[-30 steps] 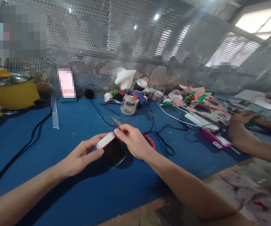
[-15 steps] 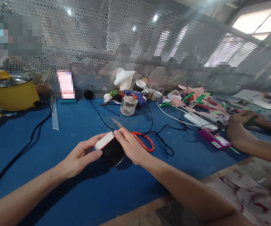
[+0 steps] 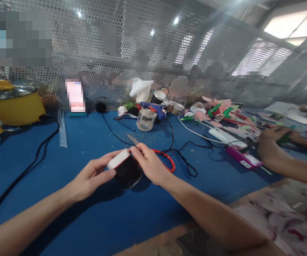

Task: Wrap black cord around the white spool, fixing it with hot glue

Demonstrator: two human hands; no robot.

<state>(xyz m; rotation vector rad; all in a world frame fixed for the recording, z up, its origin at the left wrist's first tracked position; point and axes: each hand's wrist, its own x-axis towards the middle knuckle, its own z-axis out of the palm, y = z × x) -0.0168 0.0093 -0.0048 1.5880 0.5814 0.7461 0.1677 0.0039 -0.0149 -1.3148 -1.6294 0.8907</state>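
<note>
Open blue surface (image 3: 89,213) toward near edge, left; scissors (image 3: 158,156), cables (image 3: 180,156) just behind | spool (image 3: 125,170) of black thread at centre, axis tilted up-left, white-red flange uppermost | left hand (image 3: 91,176) clasps flange end | right hand (image 3: 149,165) pinches at spool top, fingertips closed.

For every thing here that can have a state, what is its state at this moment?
Spool: tilted, held in both hands.
Left hand: grips the spool's white rim.
Right hand: fingertips pinched at the spool's top edge.
Scissors: lying flat on the blue table, partly behind the right hand.
Yellow pot: lid on.
</note>
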